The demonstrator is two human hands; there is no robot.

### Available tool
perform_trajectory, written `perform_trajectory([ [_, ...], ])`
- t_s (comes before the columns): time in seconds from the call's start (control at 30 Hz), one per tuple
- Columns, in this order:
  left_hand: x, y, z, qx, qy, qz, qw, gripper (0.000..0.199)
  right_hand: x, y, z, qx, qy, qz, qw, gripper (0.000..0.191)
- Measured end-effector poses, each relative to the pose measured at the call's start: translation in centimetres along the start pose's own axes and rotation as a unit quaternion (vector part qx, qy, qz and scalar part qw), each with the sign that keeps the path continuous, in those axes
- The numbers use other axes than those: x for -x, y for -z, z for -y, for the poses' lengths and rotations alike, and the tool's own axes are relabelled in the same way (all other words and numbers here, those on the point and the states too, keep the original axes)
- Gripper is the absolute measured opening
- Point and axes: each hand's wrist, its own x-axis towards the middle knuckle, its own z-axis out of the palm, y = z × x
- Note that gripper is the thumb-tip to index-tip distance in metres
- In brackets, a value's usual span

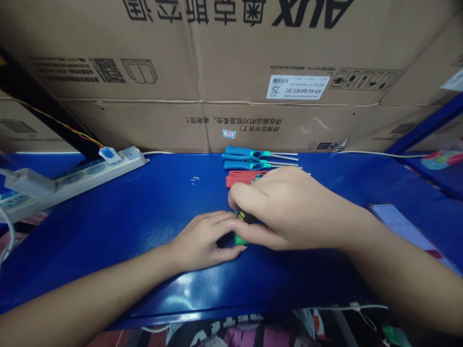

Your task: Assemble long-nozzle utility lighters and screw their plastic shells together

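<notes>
- Our right hand point(289, 207) is clamped on a dark handle point(246, 216) with yellow marks, centre of frame.
- Green piece point(240, 239) lies just below that handle, left of our right palm; our left hand point(204, 241) pinches it. Both hands near; long axis mostly covered, we cannot tell it.
- Counted: one handle, one green piece, three blue lighters point(238, 165), at least one red lighter point(237, 179), above our hands on the bench point(144, 217), rods pointing right.
- Pale bits point(195, 180), left: several, too small to count.

Upside-down AUX cardboard point(231, 72) bkgd, glossy blue tabletop point(119, 212), blue metal post point(425, 123) R side
</notes>
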Motion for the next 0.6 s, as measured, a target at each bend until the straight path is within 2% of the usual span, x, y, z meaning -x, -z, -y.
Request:
perform_trajectory([
  [0.1,0.03,0.14,-0.03,-0.005,0.003,0.003,1.000,0.012,0.01,-0.16,-0.13,-0.013,0.023,-0.012,1.000,0.025],
  [0.3,0.12,0.21,-0.03,-0.007,-0.002,0.009,1.000,0.014,0.15,-0.43,-0.35,0.018,0.024,-0.022,0.999,0.032],
  [0.4,0.17,0.15,0.02,-0.006,0.006,0.009,1.000,0.013,0.15,-0.56,-0.38,0.012,0.019,-0.025,0.999,0.048],
  [0.5,0.21,0.11,0.04,-0.006,0.022,0.020,1.000,0.016,0.11,-0.58,-0.34,0.035,0.017,-0.020,0.999,0.045],
  [0.6,0.25,0.14,0.06,-0.001,0.024,0.015,1.000,0.016,0.09,-0.53,-0.24,-0.002,0.031,-0.025,0.999,0.049],
])
